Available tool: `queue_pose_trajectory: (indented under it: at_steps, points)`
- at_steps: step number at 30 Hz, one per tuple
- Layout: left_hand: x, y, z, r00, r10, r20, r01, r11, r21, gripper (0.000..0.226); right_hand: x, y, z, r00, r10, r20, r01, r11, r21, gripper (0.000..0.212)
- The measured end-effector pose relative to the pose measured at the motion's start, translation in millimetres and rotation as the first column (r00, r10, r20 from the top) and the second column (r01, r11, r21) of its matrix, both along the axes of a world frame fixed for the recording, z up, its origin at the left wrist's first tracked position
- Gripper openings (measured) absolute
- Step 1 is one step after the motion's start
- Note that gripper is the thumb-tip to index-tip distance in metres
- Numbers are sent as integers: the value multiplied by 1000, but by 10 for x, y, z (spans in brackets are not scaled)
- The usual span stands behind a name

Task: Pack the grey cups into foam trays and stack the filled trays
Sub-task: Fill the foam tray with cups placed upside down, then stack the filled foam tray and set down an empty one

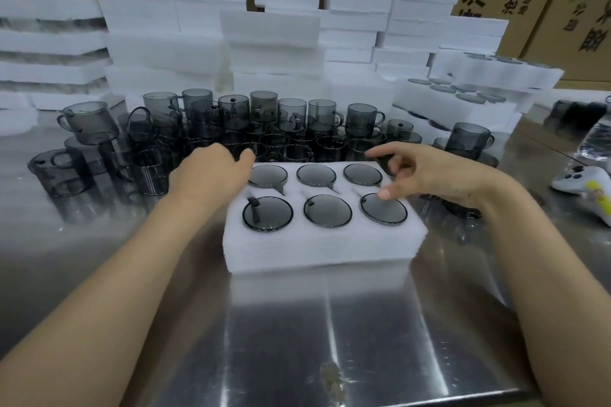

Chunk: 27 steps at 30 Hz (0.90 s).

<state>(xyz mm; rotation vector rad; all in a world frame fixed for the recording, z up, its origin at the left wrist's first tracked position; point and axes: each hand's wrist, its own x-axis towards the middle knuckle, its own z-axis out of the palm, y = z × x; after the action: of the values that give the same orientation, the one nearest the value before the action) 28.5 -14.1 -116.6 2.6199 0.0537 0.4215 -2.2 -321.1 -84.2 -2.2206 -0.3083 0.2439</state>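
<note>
A white foam tray point(317, 244) lies in front of me on the steel table, with grey cups point(327, 210) set upside down in all its six holes. My left hand point(211, 172) rests at the tray's far left corner, thumb by the edge, holding nothing. My right hand point(426, 173) hovers over the tray's right end with fingers spread; its thumb touches the base of the near right cup point(385, 211). Behind the tray stands a crowd of loose grey cups point(231, 122), some stacked.
Filled foam trays point(463, 92) are stacked at the back right. Tall piles of white foam point(274, 43) fill the back, with cardboard boxes point(545, 0) at the top right. A white controller point(585, 185) lies at the right edge. Bare steel table point(330, 324) spreads near me.
</note>
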Motion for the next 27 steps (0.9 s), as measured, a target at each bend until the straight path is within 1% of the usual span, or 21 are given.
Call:
queue_pose_trajectory:
  at_steps: [1, 2, 4, 5, 7, 8, 10, 13, 15, 16, 18, 20, 21, 22, 23, 24, 25, 26, 27]
  points:
    - [-1, 10, 12, 998, -6, -58, 7, 1000, 14, 60, -6, -24, -4, 996, -47, -72, 47, 999, 0, 80]
    - [-3, 21, 27, 992, -22, -127, 24, 1000, 14, 60, -23, -40, -6, 987, -62, -149, 58, 998, -28, 80]
    - [-5, 45, 54, 960, -75, -271, 68, 997, -36, 58, -63, -34, -7, 960, -5, -279, -24, 995, -99, 65]
    - [-11, 60, 68, 941, -107, -322, 86, 993, -78, 55, -80, -19, -14, 948, 30, -318, -71, 991, -117, 60]
    - [-33, 85, 103, 915, -169, -366, 121, 981, -151, 51, -103, 13, -21, 942, 61, -331, -104, 988, -113, 53]
    - [-44, 101, 119, 908, -200, -367, 138, 972, -188, 51, -111, 18, -14, 949, 61, -311, -97, 990, -104, 53]
    - [-66, 149, 154, 897, -274, -348, 171, 939, -298, 56, -132, -2, 22, 963, 53, -265, -79, 993, -86, 58]
    - [-106, 262, 199, 865, -402, -301, 243, 860, -449, 53, -181, -100, 107, 974, 56, -219, -47, 998, 42, 62]
    - [-116, 306, 216, 850, -464, -247, 280, 798, -534, 55, -215, -147, 159, 979, 84, -184, -60, 990, 128, 59]
    - [-116, 304, 208, 857, -471, -212, 281, 770, -573, 57, -222, -156, 181, 982, 83, -168, -50, 981, 188, 56]
    - [-114, 249, 185, 878, -460, -135, 268, 704, -658, 56, -237, -125, 211, 992, 24, -124, 18, 944, 331, 44]
    - [-131, 121, 165, 892, -450, -44, 273, 613, -741, 51, -254, -63, 266, 995, -87, -56, 103, 880, 463, 24]
    - [-132, 45, 147, 895, -446, 3, 269, 535, -801, 51, -256, -42, 313, 986, -163, -31, 155, 840, 520, 10]
    - [-127, -41, 118, 890, -453, 45, 257, 419, -871, 54, -239, -58, 338, 964, -265, -11, 220, 777, 590, 18]
    - [-127, -128, 79, 875, -477, 86, 245, 281, -928, 59, -236, -83, 375, 923, -384, -39, 315, 691, 650, 34]
    - [-136, -224, 30, 851, -510, 127, 247, 176, -953, 63, -231, -148, 404, 879, -471, -73, 373, 584, 721, 37]
    - [-144, -317, -33, 833, -531, 158, 271, 142, -952, 65, -239, -204, 437, 833, -543, -110, 406, 464, 787, 32]
    - [-154, -408, -110, 827, -536, 170, 308, 178, -935, 66, -250, -280, 457, 813, -568, -129, 398, 381, 834, 26]
    - [-154, -475, -193, 826, -538, 166, 342, 246, -907, 67, -257, -343, 470, 811, -570, -134, 375, 329, 867, 22]
